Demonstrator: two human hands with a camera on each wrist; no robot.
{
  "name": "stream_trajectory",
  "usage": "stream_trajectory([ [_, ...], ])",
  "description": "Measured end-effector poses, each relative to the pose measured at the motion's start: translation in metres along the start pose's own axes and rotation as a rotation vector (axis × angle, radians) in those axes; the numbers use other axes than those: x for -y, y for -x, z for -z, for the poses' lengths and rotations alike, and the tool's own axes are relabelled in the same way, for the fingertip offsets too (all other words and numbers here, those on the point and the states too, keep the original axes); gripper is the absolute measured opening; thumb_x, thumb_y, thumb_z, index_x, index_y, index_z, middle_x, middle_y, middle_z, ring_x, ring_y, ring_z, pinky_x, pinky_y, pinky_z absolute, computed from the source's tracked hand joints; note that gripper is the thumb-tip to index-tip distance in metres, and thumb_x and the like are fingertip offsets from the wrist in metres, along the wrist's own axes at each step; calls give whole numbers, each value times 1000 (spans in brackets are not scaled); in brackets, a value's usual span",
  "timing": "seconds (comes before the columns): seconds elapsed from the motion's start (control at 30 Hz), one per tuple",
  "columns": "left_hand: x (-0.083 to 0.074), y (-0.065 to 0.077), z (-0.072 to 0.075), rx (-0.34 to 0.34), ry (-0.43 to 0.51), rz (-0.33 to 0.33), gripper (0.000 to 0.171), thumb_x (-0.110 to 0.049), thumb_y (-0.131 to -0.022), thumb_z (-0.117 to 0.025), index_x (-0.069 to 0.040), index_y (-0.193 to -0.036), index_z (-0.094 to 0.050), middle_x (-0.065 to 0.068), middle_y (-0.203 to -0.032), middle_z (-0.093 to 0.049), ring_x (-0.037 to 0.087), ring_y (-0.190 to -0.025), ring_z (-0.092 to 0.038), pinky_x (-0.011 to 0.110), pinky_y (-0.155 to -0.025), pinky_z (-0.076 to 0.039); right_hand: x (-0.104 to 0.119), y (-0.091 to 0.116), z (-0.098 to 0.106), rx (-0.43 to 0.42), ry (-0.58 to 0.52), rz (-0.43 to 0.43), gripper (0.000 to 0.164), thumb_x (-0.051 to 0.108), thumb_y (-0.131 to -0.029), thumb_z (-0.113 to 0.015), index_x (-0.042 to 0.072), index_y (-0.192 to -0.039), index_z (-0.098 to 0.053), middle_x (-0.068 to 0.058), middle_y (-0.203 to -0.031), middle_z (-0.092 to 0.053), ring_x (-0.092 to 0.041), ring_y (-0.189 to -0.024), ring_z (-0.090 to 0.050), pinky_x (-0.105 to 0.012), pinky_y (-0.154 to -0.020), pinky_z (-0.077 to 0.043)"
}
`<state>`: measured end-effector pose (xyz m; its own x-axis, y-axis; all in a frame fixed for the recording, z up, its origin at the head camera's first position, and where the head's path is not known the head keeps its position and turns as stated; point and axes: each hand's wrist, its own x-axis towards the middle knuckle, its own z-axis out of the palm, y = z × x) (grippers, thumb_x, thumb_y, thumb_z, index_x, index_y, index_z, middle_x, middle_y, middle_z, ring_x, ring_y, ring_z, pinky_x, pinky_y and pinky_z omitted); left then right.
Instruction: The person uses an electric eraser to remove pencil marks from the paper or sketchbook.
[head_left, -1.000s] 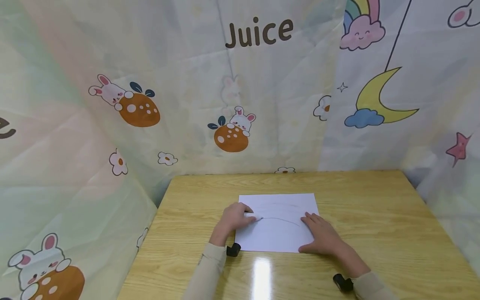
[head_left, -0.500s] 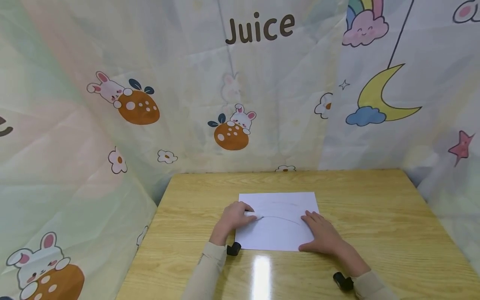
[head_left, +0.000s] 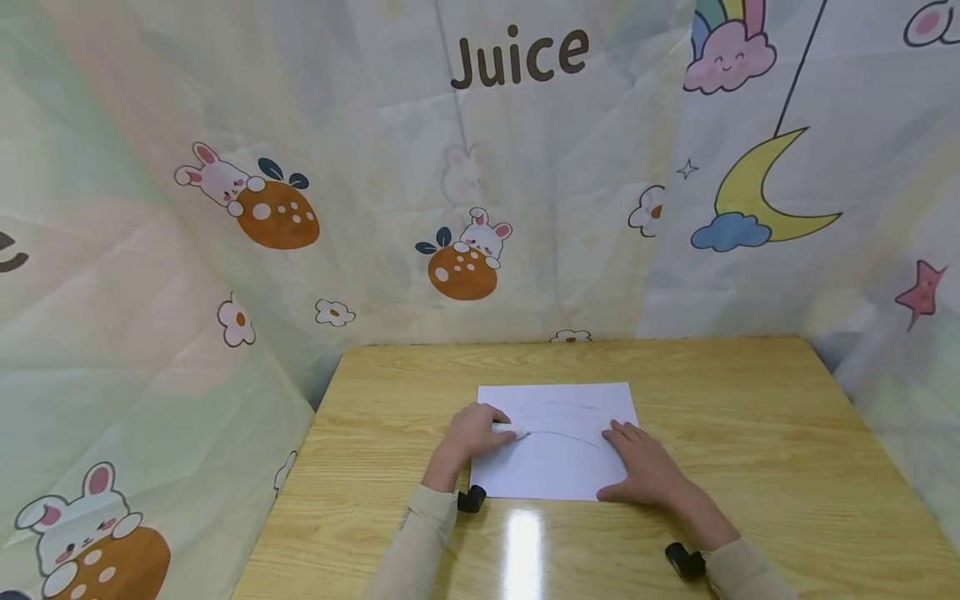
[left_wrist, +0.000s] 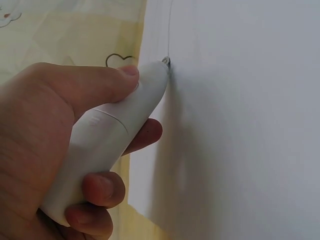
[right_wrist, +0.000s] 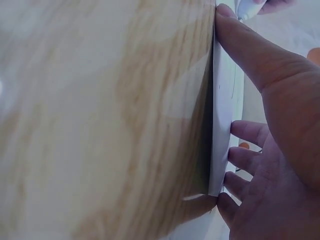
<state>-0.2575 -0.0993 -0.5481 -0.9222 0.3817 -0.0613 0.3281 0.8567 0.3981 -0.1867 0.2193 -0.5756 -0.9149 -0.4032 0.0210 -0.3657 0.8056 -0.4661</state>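
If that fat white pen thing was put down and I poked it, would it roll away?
The white pen thing might roll or rock, since its body looks rounded. It could feel a bit slippery, because its outside looks smooth. It's probably fairly light: the left hand holds it alone, with fingers curled round it.

White rectangular paper sheet (head_left: 540,475) sits on the yellowish wooden table (head_left: 720,400), cartoon-print fabric backdrop (head_left: 570,275) behind. Left hand (head_left: 474,429) is over the sheet's left side with a rounded white pen-shaped tool (left_wrist: 117,132) in it, tip pointing right; right hand (head_left: 643,467) is on the right side.
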Motion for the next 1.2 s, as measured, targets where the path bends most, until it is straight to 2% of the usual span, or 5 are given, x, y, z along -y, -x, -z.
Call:
stream_trajectory([
  [0.3, 1, 4, -2, -9, 7, 22, 26, -41, -84, -74, -18, -95, -78, -8, -91, -71, 6, -75, -59, 27, -64, -47, 0, 2, -3, -3, -8, 7, 103, 63, -65, -80, -2, -139, -48, -27, -147, -37, -49, -134, -29, -64, -102, -26],
  [0.5, -6, 1, 0, -10, 5, 2, 27, -41, -86, -73, -18, -98, -78, -7, -94, -71, 7, -80, -61, 27, -67, -48, 0, 1, 1, 1, -6, 5, 102, 61, -66, -81, -2, -139, -47, -27, -147, -37, -50, -134, -29, -65, -102, -26],
  [0.7, -4, 3, 1, 2, 11, 29, 27, -41, -85, -73, -18, -97, -78, -7, -93, -71, 8, -80, -61, 28, -67, -48, 3, 2, 4, 4, -7, 0, 102, 62, -65, -80, -1, -138, -48, -27, -146, -37, -50, -134, -30, -64, -102, -26],
  [0.9, -4, 1, -1, -2, 6, 6, 26, -42, -86, -72, -20, -98, -78, -8, -94, -71, 7, -81, -61, 28, -68, -48, 4, 2, 3, -1, -9, 5, 102, 61, -65, -81, -2, -138, -49, -27, -146, -38, -50, -133, -30, -65, -101, -26],
  [1.2, -6, 1, -1, -10, 10, 17, 25, -42, -84, -74, -20, -95, -78, -8, -92, -70, 5, -75, -59, 27, -65, -47, 2, 1, 1, 14, -4, -9, 103, 62, -65, -80, -1, -139, -47, -27, -147, -36, -49, -135, -28, -64, -103, -25],
])
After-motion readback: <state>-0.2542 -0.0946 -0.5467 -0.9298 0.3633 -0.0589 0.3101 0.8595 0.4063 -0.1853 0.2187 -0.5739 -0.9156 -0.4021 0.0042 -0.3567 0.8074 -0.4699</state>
